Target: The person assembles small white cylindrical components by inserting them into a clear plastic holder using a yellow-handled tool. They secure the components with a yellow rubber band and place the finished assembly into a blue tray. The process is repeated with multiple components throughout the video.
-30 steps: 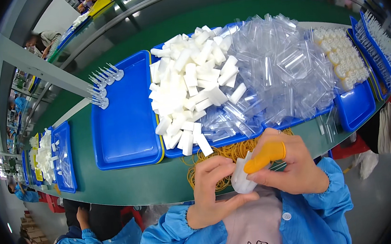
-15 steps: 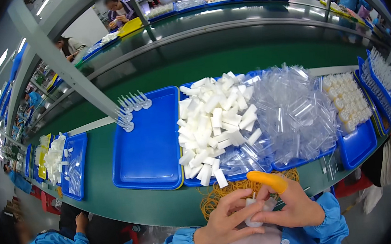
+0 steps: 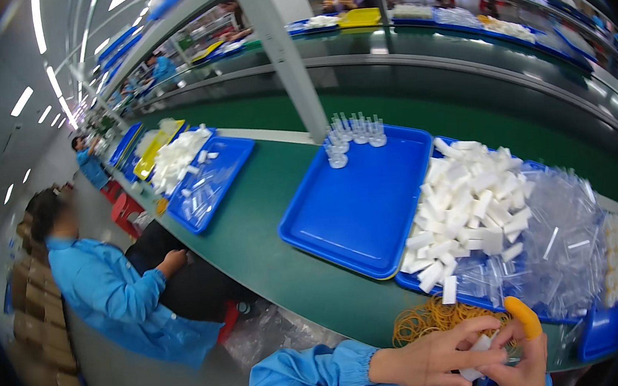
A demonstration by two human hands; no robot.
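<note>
Piece (image 3: 482, 342), white, pinched by left hand (image 3: 436, 357) and right hand (image 3: 525, 362); orange finger cover (image 3: 523, 316) on right; rubber bands (image 3: 420, 322), white blocks (image 3: 466, 204) nearby.

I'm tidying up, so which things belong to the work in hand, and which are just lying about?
Likely in use: white piece between left hand and right hand; orange rubber bands beside them; white blocks; clear plastic pieces.

Apparently just about: red stool; cardboard boxes; crumpled plastic.

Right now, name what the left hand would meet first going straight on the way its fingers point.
Most likely the right hand, just ahead of the left hand, beyond the white foam-like piece between them; whether the hands touch is unclear.
</note>
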